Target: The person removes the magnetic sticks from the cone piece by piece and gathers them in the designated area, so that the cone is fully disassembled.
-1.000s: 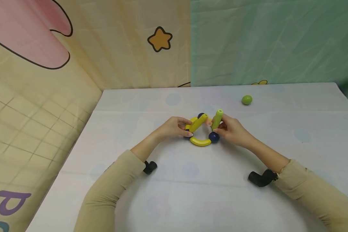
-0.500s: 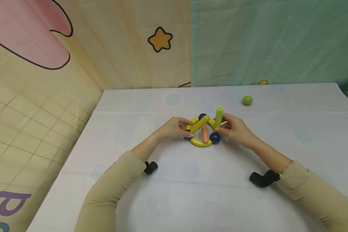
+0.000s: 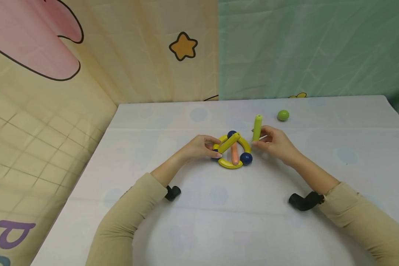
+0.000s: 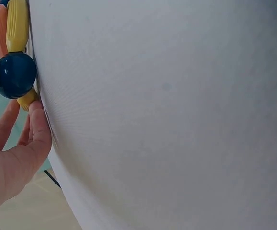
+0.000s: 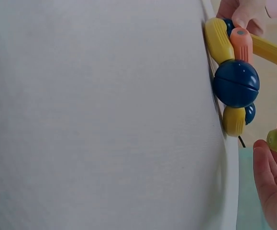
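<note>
A ring of curved yellow rods point(image 3: 230, 163) and three blue balls point(image 3: 246, 158) lies on the table in the head view. My left hand point(image 3: 201, 147) grips the ring's left blue ball point(image 4: 16, 75), thumb on one side and fingers by the curved rod. From that ball a straight yellow stick point(image 3: 229, 143) slants up over the ring. An orange stick point(image 3: 234, 153) lies inside, its near end beside the right ball. To the right of the ring, my right hand point(image 3: 275, 145) pinches a light green stick point(image 3: 257, 128) upright near its lower end, apart from the balls.
A green ball point(image 3: 283, 115) sits toward the table's back right. The white patterned tablecloth point(image 3: 219, 218) spreads in front of the ring. Black wrist mounts point(image 3: 306, 201) hang under both sleeves. Printed curtains point(image 3: 183, 74) stand behind the table.
The green stick has come off the right blue ball and moved right and back with my right hand. The orange stick has tipped down into the ring. My left hand has barely moved.
</note>
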### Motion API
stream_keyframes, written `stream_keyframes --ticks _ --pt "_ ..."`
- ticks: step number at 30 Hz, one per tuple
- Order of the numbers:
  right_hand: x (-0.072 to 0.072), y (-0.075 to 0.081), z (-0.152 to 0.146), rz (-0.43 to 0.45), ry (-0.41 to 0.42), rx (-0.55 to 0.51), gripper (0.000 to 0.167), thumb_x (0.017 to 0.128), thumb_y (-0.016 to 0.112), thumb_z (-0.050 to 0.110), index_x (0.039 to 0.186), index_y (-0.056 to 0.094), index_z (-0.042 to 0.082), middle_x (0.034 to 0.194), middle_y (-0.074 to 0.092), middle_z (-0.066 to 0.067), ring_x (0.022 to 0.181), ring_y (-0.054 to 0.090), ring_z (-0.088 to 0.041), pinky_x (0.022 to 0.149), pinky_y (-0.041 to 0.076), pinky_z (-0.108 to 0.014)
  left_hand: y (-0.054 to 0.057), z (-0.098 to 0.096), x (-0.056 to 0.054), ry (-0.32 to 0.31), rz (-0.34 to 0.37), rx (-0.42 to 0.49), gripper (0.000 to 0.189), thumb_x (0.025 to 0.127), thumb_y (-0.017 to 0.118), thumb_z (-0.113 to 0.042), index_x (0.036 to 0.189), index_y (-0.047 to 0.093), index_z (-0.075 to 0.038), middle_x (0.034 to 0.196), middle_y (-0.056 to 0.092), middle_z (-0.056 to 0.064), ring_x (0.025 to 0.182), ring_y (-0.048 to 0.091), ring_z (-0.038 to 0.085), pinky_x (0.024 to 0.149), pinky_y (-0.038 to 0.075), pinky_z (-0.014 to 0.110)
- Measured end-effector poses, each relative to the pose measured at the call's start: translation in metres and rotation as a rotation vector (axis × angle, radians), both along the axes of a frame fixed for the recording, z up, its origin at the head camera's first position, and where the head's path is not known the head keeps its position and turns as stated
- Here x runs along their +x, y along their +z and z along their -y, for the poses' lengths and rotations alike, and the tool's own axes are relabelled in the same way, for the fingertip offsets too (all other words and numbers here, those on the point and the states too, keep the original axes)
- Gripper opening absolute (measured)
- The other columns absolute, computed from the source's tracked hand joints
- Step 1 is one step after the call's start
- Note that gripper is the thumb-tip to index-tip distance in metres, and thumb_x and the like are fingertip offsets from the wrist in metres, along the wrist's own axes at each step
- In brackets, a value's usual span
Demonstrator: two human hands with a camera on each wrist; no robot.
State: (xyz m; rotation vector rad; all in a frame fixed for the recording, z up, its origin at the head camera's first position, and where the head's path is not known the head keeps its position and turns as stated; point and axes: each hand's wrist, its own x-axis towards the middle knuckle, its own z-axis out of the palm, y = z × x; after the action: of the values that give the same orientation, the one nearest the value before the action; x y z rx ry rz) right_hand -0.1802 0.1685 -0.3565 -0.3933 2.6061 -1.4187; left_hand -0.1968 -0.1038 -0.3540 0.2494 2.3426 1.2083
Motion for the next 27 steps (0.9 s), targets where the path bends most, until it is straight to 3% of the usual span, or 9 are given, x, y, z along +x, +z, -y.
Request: stream_keyframes --ticks 6,13,16,20,27 --pt "-0.005 0.004 -0.011 0.018 -0.075 -0.004 0.046 0.089 0.064 0.013 0.127 0.047 -0.005 0.114 0.054 -0.021 0.099 0.055 -0.028 0.072 0.045 -0.013 0.001 0.0 0.0 -0.001 0.003 0.008 0.05 0.075 0.079 -0.018 0.121 0.062 -0.013 0.118 0.054 0.004 0.102 0.05 0.02 0.083 0.045 0.028" --pt "-0.012 0.004 -0.03 0.002 -0.162 -0.017 0.049 0.087 0.066 0.015 0.127 0.046 -0.006 0.114 0.054 -0.022 0.083 0.054 -0.001 0.069 0.045 -0.01 0.0 0.0 0.0 -0.002 0.0 0.005 0.049 0.076 0.079 -0.018 0.121 0.062 -0.013 0.115 0.056 0.004 0.1 0.05 0.019 0.081 0.045 0.027" --pt "-0.014 0.003 -0.036 0.004 -0.183 -0.012 0.051 0.087 0.067 0.017 0.127 0.046 -0.006 0.112 0.054 -0.022 0.078 0.052 0.004 0.068 0.045 -0.01 0.0 0.0 0.001 -0.001 0.001 0.008 0.049 0.076 0.079 -0.017 0.121 0.062 -0.013 0.115 0.056 0.004 0.1 0.051 0.019 0.08 0.046 0.026" --pt "-0.018 0.0 -0.04 0.032 -0.207 0.007 0.053 0.087 0.067 0.019 0.128 0.045 -0.006 0.111 0.054 -0.02 0.079 0.052 0.0 0.067 0.045 -0.011 0.0 0.0 0.001 -0.001 0.004 0.016 0.048 0.076 0.078 -0.016 0.121 0.062 -0.012 0.116 0.056 0.004 0.101 0.051 0.02 0.081 0.046 0.027" --pt "-0.033 -0.002 -0.039 0.062 -0.24 0.052 0.056 0.087 0.066 0.018 0.131 0.043 -0.006 0.115 0.051 -0.023 0.096 0.051 -0.025 0.064 0.043 -0.013 -0.001 0.001 0.001 -0.009 -0.002 0.021 0.048 0.076 0.078 -0.016 0.121 0.061 -0.012 0.117 0.055 0.005 0.1 0.051 0.02 0.08 0.046 0.026"
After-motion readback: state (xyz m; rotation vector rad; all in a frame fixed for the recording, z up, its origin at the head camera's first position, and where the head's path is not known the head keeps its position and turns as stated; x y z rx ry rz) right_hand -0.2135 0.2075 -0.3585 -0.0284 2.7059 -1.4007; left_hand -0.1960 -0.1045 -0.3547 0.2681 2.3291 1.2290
